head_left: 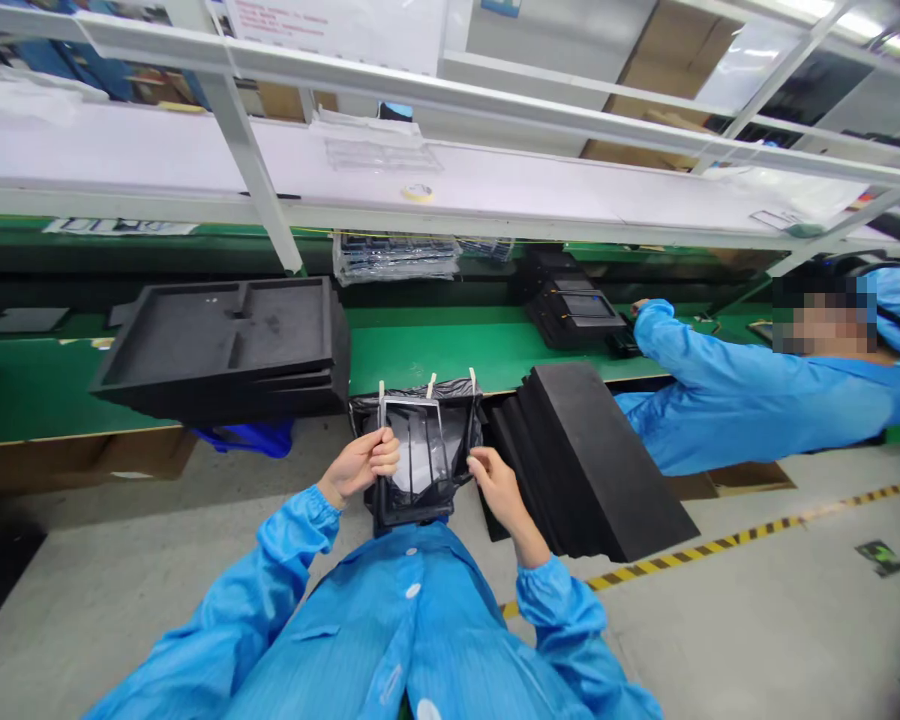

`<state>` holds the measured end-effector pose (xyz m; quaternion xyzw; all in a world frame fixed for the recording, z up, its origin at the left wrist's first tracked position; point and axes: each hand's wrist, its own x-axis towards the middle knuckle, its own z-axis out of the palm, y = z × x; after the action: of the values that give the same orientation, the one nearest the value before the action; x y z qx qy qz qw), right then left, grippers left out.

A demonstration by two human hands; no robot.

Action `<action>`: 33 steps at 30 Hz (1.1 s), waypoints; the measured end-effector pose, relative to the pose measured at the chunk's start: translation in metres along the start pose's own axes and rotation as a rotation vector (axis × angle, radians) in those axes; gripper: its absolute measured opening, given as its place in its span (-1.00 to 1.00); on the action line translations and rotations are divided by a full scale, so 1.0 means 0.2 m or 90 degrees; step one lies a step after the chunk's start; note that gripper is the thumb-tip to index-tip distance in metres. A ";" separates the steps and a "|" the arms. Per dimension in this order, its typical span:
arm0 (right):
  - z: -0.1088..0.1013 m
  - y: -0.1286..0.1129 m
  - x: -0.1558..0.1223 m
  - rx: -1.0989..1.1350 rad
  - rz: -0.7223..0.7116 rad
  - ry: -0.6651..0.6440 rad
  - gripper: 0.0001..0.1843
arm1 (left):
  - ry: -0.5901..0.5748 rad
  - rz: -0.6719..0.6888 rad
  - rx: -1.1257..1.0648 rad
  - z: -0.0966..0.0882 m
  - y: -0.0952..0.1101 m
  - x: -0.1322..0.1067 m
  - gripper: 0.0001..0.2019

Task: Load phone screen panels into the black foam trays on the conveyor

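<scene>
My left hand (364,462) is closed around the left side of a thin dark rectangular frame (411,452) with slender bars across it. The frame is tilted over a bin lined with a black plastic bag (461,412), right in front of my body. Pale clips (431,384) pin the bag along its far rim. My right hand (497,487) is at the bag's right edge, thumb and fingertips drawn together; whether anything is between them cannot be made out. White sheet-like material (420,468) shows inside the bin, behind the bars.
Stacked black trays (285,320) stand on the green bench (435,345) to the left. Black foam-like slabs (592,450) lean right of the bin. A co-worker's sleeve (735,390) reaches toward dark framed parts (577,305). A white shelf (510,195) runs above.
</scene>
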<state>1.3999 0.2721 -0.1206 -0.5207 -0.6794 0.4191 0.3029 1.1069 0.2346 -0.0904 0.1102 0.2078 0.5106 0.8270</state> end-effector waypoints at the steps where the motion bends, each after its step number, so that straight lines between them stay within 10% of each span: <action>1: -0.02 -0.06 0.05 -0.013 -0.071 -0.003 -0.54 | -0.016 -0.039 0.019 0.01 0.01 0.00 -0.67; 6: -0.04 -0.34 0.24 -0.112 -0.334 -0.202 -0.04 | -0.135 -0.251 0.165 0.11 0.00 -0.01 -0.71; 16: -0.21 -0.43 0.12 -0.104 -0.263 -0.449 -0.64 | -0.220 -0.368 0.428 0.18 0.05 0.01 -0.72; 21: -0.28 -0.30 0.14 0.024 -0.078 -0.327 -0.62 | -0.152 -0.227 0.544 0.30 0.08 0.18 -0.67; 28: -0.69 0.00 0.44 0.521 0.113 -0.073 -0.32 | 0.210 0.133 0.552 0.34 0.18 0.66 -0.28; 33: -1.00 0.20 0.66 0.680 0.173 0.070 -0.31 | 0.094 0.011 0.383 0.47 -0.10 1.10 -0.19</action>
<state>1.5519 0.4533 -0.0663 -0.3988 -0.2825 0.7125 0.5034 1.2506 0.4238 -0.0657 0.3143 0.4080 0.4402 0.7356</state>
